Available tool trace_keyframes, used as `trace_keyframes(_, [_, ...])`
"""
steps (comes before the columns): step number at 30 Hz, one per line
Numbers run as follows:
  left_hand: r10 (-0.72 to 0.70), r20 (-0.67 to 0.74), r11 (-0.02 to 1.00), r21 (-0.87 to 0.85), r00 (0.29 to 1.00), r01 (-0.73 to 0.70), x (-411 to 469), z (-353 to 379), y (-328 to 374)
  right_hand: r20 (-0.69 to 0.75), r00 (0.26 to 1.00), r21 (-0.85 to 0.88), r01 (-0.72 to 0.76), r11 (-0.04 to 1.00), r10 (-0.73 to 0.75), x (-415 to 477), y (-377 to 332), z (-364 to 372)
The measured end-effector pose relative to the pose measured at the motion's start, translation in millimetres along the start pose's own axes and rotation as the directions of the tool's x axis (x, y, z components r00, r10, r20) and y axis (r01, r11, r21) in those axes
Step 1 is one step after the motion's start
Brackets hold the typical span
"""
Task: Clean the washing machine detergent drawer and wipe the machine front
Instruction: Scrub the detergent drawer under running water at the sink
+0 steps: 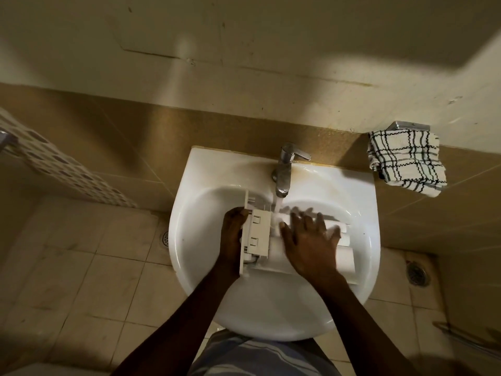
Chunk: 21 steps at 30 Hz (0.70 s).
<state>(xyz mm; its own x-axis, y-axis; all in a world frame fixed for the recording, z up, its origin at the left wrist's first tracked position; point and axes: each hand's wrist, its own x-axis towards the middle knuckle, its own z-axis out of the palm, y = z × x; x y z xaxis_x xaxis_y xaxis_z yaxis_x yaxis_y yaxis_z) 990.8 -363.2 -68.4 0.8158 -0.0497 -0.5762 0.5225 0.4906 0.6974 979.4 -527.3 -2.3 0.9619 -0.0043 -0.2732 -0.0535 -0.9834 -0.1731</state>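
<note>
Fabric (257, 354) with grey and blue stripes, worn by the person, shows nearest, just below the near rim of the sink (271, 318). Two bare forearms (189, 308) reach over that rim into the white basin. The drawer (273, 255), white plastic, lies across the middle of the basin, its long side running from the left wall toward the right wall. The left grip (232, 234) is at the drawer's left end, fingers curled round the end plate and holding it, with fingertips showing over the plate's far corner. The right grip (311, 246) lies palm down on the drawer's right half, fingers spread wide and straight; they are blurred. A raised block (260, 232) with two square slots sits on the drawer between the two grips. Beyond the grips, water (278, 206) falls from the tap (284, 169) onto the drawer's far edge. The chrome tap stands at the middle of the sink's far rim, its lever pointing right. Off the sink's far right corner a checked cloth (406, 161), white with dark lines, hangs under a metal holder (408, 125) on the tan wall tiles. Pale floor tiles (81, 267) lie to both sides, with a round drain (164, 237) left of the sink and another right of it.
</note>
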Motion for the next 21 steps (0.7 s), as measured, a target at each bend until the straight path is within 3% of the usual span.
trace_keyframes(3, [-0.065,-0.023,0.995,-0.074,0.998,0.063,-16,5,14,-0.035,0.994,0.087,0.103,0.991,-0.1,-12,-24,3])
trace_keyframes(5, [-0.104,-0.062,0.994,-0.045,0.993,0.101,-23,8,23,-0.087,0.992,0.118,0.1,0.988,-0.09,-16,-31,1])
trace_keyframes(9, [-0.046,-0.129,0.999,-0.027,0.991,0.043,-37,10,44,-0.145,0.986,0.204,0.108,0.973,-0.079,-27,-34,-4])
trace_keyframes(11, [0.0,-0.141,0.999,0.047,0.99,0.007,-42,5,51,-0.128,0.988,0.305,0.122,0.945,-0.086,-29,-33,-12])
trace_keyframes(14, [0.022,-0.132,1.0,0.007,0.991,-0.021,-50,1,63,-0.078,0.989,0.369,0.144,0.918,-0.124,-31,-20,-21])
trace_keyframes(16, [0.038,-0.141,0.998,-0.052,0.989,-0.046,-57,6,73,-0.098,0.989,0.511,0.142,0.848,-0.107,-32,-9,-29])
trace_keyframes(18, [0.067,-0.138,0.994,-0.074,0.988,-0.078,-66,14,81,-0.112,0.993,0.708,0.061,0.703,0.027,-35,-1,-47])
trace_keyframes(21, [0.113,-0.167,0.99,-0.061,0.98,-0.124,-84,29,89,-0.225,0.961,0.786,0.082,0.612,0.16,-46,4,-82])
